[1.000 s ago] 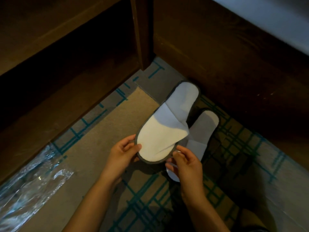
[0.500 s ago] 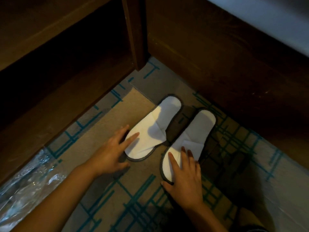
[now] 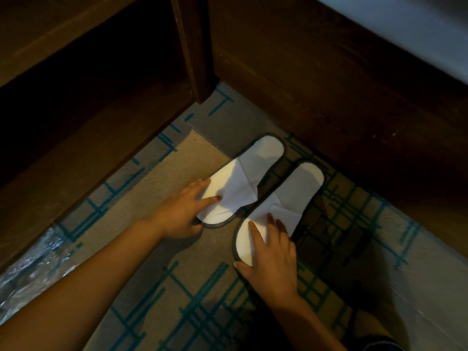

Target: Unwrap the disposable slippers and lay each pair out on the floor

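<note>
Two white disposable slippers with grey edging lie side by side on the patterned carpet [image 3: 177,287], heels toward the wooden corner. The left slipper [image 3: 263,158] is angled slightly toward the left. My left hand [image 3: 182,214] rests on its toe end, fingers spread flat on the white upper and thumb beside the rim. The right slipper [image 3: 301,183] lies a little nearer to me. My right hand [image 3: 271,259] lies flat over its toe end with the fingers apart, covering that part.
A crumpled clear plastic wrapper [image 3: 33,269] lies on the carpet at the far left. Dark wooden furniture [image 3: 101,97] runs along the left and a wooden bed frame [image 3: 329,84] along the right, under white bedding [image 3: 405,21]. My knee shows at the bottom right.
One second ago both hands held the left slipper in the air. It now lies on the carpet next to the other, and both hands rest flat on the pair.
</note>
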{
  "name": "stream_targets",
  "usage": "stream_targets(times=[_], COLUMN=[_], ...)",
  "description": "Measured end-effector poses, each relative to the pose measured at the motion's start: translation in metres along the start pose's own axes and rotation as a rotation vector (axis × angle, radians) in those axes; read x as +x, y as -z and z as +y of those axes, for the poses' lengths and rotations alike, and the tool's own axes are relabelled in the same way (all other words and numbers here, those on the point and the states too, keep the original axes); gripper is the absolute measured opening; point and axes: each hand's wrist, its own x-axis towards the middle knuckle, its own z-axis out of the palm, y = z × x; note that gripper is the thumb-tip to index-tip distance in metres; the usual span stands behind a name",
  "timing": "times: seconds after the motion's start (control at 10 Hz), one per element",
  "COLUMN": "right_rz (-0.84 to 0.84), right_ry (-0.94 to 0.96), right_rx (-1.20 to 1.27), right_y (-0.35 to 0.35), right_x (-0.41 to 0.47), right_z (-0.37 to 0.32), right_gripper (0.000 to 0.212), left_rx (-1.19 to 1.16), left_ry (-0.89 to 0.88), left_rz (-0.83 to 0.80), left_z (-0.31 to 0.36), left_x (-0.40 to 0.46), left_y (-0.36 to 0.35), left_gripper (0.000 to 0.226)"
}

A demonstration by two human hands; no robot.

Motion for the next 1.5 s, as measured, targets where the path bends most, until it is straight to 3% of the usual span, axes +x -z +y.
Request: stream_targets(times=[0.1, 0.3, 1.2, 1.4, 1.5], right_rz=[-0.009, -0.013, -0.005, 0.009, 0.089], right_ry=[-0.002, 0.047, -0.003, 0.023, 0.127], right_rx=[0.000, -0.007, -0.021, -0.042, -0.064], right_y=[0.000, 0.003, 0.016, 0.023, 0.023], right_x=[0.000, -0.002, 0.019, 0.014, 0.006], right_z=[0.004, 0.014, 0.022, 0.014, 0.001], right_gripper=[0.096, 0.095, 0.093, 0.089, 0.079], left_rx=[0.019, 0.015, -0.024, -0.144, -0.236], left_ry=[-0.015, -0.029, -0.008, 0.058, 0.208], left_rz=[0.010, 0.013, 0.064, 0.159, 0.284], left_z=[0.002, 0.005, 0.009, 0.018, 0.024], left_x=[0.002, 0.005, 0.016, 0.003, -0.022], left_y=[0.000, -0.004, -0.002, -0.008, -0.024], left_gripper=[0.090, 0.077, 0.077, 0.076, 0.073])
